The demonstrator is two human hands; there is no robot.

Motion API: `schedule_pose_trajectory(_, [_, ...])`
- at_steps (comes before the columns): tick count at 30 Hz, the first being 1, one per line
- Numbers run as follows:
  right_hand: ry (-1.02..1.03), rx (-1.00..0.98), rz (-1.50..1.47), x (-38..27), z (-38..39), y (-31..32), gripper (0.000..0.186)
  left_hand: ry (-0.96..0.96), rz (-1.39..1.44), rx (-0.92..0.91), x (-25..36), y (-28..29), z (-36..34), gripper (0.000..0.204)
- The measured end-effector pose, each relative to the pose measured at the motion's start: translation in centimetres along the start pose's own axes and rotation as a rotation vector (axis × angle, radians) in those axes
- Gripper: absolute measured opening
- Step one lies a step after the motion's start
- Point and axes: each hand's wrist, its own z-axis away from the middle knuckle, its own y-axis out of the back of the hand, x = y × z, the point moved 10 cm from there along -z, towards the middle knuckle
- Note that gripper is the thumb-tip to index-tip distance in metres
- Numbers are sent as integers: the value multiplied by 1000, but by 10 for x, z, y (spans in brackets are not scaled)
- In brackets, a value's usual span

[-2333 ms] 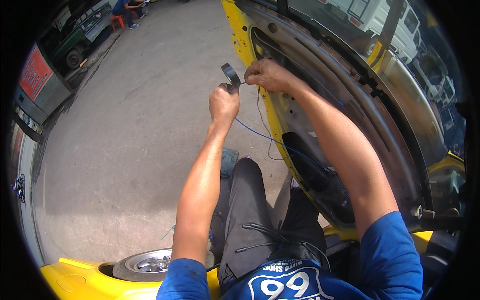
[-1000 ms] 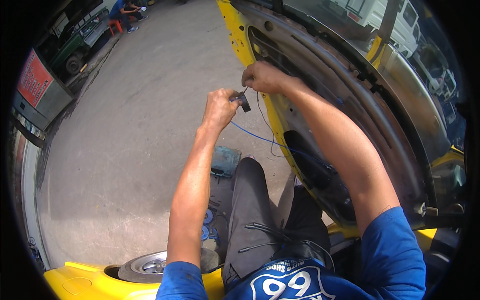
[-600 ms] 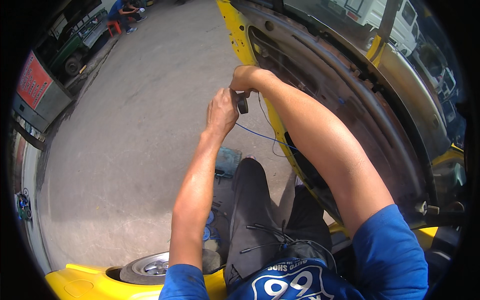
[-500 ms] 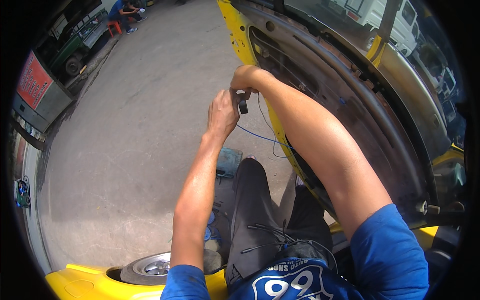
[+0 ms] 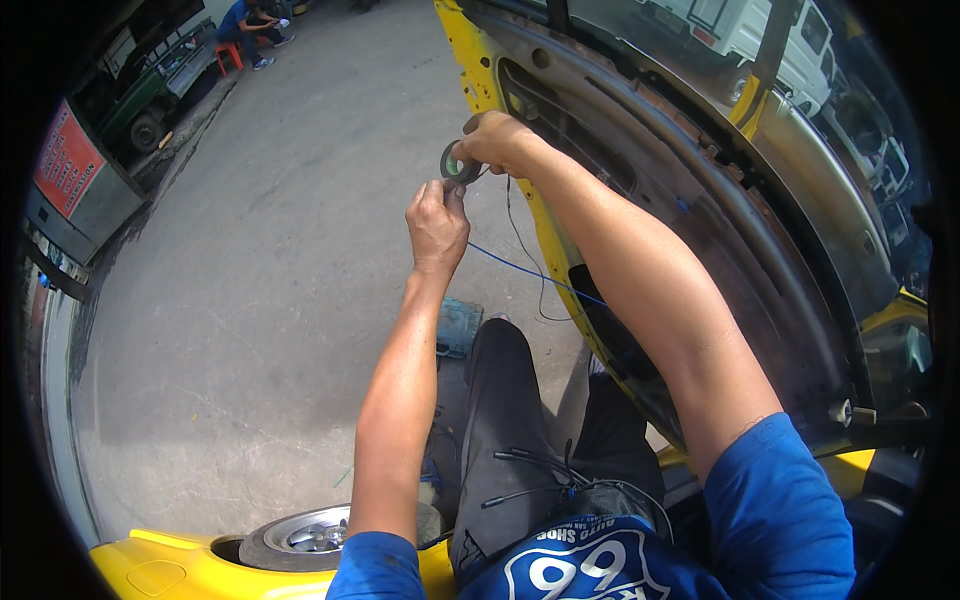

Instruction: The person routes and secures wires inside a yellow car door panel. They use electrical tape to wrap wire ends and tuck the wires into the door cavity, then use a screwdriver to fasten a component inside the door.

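Note:
A roll of black electrical tape (image 5: pixel 446 162) with a greenish inner core is gripped in my right hand (image 5: pixel 497 140), its ring turned to face up. Just below it, my left hand (image 5: pixel 438 230) is closed in a pinch, its thumb and fingertips close against the tape roll. From beside my left hand a blue wire (image 5: pixel 535 272) runs right toward the yellow-edged car hood (image 5: pixel 690 225). A thin dark wire (image 5: pixel 512 215) hangs in a loop below my right hand. What exactly the left fingertips pinch is hidden, though the blue wire leads to them.
The raised hood stands close along my right arm. A teal case (image 5: pixel 458 327) lies on the concrete by my legs. A wheel (image 5: pixel 310 535) rests at the yellow fender (image 5: pixel 150 570). Far left, a person (image 5: pixel 240 25) sits on a red stool (image 5: pixel 230 58) near a green vehicle (image 5: pixel 150 115).
My right hand has moved slightly up, and the tape roll has turned from edge-on beneath the hands to show its ring. My left hand has shifted a little lower and left.

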Motion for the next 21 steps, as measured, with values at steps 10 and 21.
schedule_pose_trajectory(10, [251, 104, -134, 34, 45, 9, 39, 291, 25, -163, -38, -16, -18, 28])
schedule_pose_trajectory(21, [664, 162, 198, 56, 80, -33, 42, 520, 161, -622, -53, -52, -6, 38])
